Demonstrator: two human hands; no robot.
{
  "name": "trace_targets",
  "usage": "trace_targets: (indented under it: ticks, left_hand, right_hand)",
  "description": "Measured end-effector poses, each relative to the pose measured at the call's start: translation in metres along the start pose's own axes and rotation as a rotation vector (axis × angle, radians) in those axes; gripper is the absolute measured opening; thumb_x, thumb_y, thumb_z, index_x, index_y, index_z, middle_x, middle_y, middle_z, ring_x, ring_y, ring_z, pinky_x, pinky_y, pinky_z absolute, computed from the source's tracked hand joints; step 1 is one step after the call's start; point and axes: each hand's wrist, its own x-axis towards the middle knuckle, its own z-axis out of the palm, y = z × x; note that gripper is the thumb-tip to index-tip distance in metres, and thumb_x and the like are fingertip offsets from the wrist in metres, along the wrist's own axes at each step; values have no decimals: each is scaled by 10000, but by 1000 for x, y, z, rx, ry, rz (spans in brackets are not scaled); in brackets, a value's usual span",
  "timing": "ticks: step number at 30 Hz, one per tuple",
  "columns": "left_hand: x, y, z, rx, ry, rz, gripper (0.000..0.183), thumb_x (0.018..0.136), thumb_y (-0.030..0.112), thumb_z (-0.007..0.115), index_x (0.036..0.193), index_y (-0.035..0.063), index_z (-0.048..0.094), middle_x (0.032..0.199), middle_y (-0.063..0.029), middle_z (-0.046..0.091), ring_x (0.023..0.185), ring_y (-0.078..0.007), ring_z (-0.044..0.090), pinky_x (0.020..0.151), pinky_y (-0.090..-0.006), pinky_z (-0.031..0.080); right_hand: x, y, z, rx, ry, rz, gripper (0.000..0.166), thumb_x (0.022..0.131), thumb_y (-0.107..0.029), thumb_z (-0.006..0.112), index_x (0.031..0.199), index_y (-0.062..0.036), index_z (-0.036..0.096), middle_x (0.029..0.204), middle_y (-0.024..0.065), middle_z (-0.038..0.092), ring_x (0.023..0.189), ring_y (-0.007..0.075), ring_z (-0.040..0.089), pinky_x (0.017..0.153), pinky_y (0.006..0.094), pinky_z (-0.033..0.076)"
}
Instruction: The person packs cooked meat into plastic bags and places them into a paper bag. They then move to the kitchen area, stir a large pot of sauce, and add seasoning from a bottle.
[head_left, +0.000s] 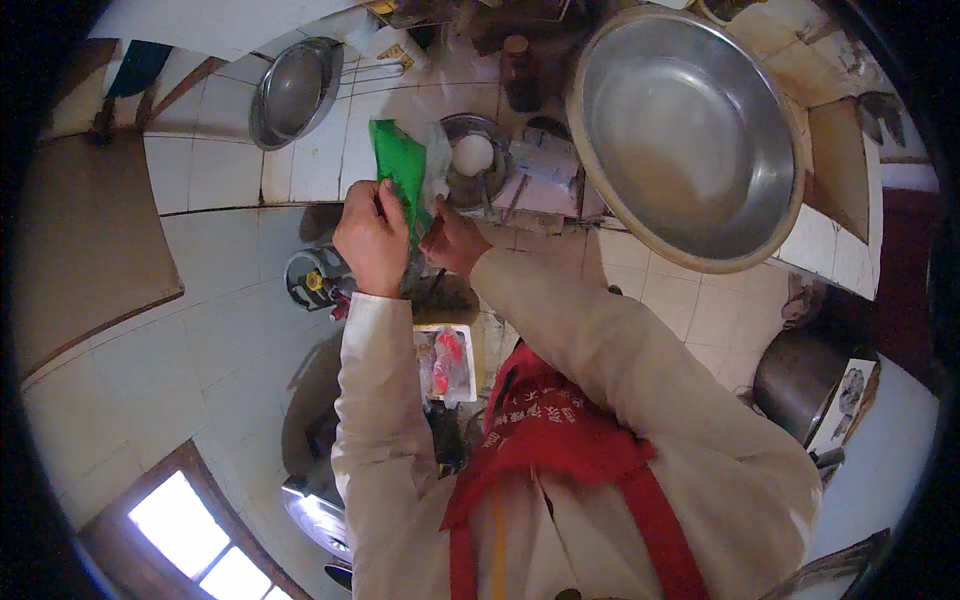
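A green plastic packet (397, 161) stands upright in front of me, with a translucent plastic part (435, 161) along its right side. Its left edge is pinched between the thumb and fingers of my left hand (373, 236). My right hand (455, 238) grips the lower right of the packet, its fingertips partly hidden. Just beyond my right hand, a metal bowl (457, 196) on the tiled counter holds something round and white (472, 155). A utensil handle (486, 193) reaches over the bowl's near rim.
A large metal basin (682, 112) stands at the right, a smaller metal bowl (294, 94) at the far left. Behind the counter's front is a dark jar (519, 75). Below are a gas cylinder (307, 279) and a white box (471, 367) holding plastic bags.
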Motion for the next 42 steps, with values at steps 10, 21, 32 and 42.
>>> trace_targets:
  ticks: [10, 21, 32, 42]
  left_hand:
    - [-6, -6, 1, -108, 68, 25, 196, 953, 175, 587, 823, 32, 557, 724, -155, 591, 584, -335, 563, 546, -409, 448]
    - [-38, -6, 0, -163, 102, -102, 177, 951, 151, 586, 834, 18, 570, 721, -150, 567, 607, -286, 551, 574, -377, 457]
    - [-94, -85, 7, -514, 290, -482, 150, 994, 161, 550, 912, 40, 581, 808, -33, 591, 676, -127, 515, 602, -268, 433]
    - [-344, -156, 61, -1357, 570, -1210, 135, 966, 238, 589, 1073, 156, 580, 1044, -15, 616, 956, -176, 576, 768, -338, 479]
  right_hand:
    - [17, 2, -13, -23, 35, -130, 323, 1025, -361, 458, 824, -112, 503, 685, 27, 450, 669, 179, 510, 672, 350, 500]
    - [-40, -1, 37, -54, 133, -142, 432, 1004, -477, 433, 971, -65, 560, 760, 51, 519, 693, 210, 563, 640, 381, 490]
    - [-77, -26, -12, -567, 21, 110, 388, 960, -445, 561, 948, -61, 612, 924, 117, 677, 860, 251, 666, 783, 416, 567]
    - [-57, -133, -105, -823, 183, -267, 202, 937, -260, 614, 1002, -68, 619, 895, 64, 638, 837, 197, 629, 774, 324, 557]
